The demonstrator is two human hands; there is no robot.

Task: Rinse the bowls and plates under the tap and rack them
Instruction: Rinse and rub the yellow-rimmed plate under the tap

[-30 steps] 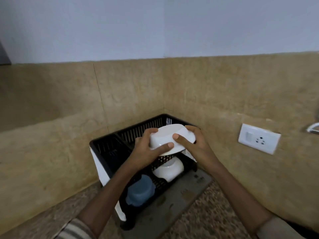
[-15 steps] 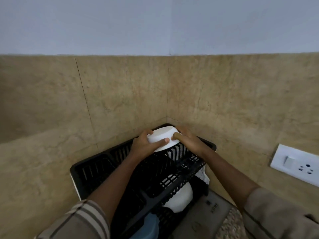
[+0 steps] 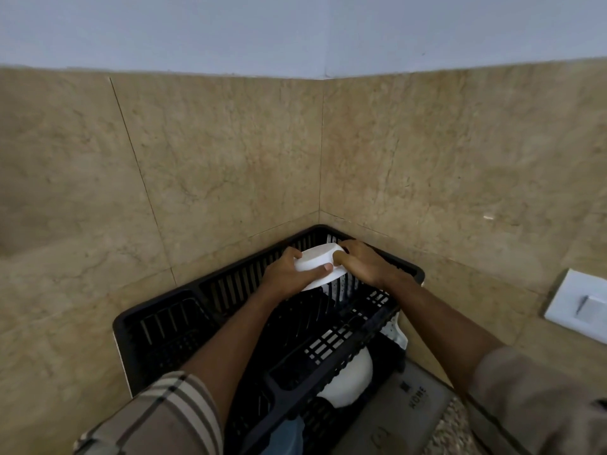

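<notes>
Over the far right corner of the black dish rack [image 3: 157,323], in its upper tier, a white bowl [image 3: 320,262] is held upside down and tilted. Its base is turned up and to the left and its lower rim is down among the upright slats. Whether it rests on them yet I cannot tell. The left hand [image 3: 284,279] grips it from the left, with the thumb laid across the side wall and the fingers curled over the far edge. The right hand [image 3: 364,264] grips it from the right, its thumb tip pressed to the wall just beside the left thumb.

The bowl looks rigid and smooth, and light enough for one hand. If it is wet from rinsing it would be slippery, and a knock against the slats could chip it. Opposite points on the rim, with thumbs on the outer wall as here, seem the safest hold. It should be lowered until a slat takes the rim before either hand lets go.

Two walls of beige stone-look tile [image 3: 213,165] meet in a corner right behind the rack, with pale paint above them. A speckled worktop [image 3: 456,428] shows at the lower right, and a grey mat [image 3: 404,418] lies under the rack's near end. In the lower tier sit another white bowl [image 3: 348,382] and something blue [image 3: 285,435] at the near edge. A white switch plate [image 3: 581,307] is fixed to the right-hand wall.
</notes>
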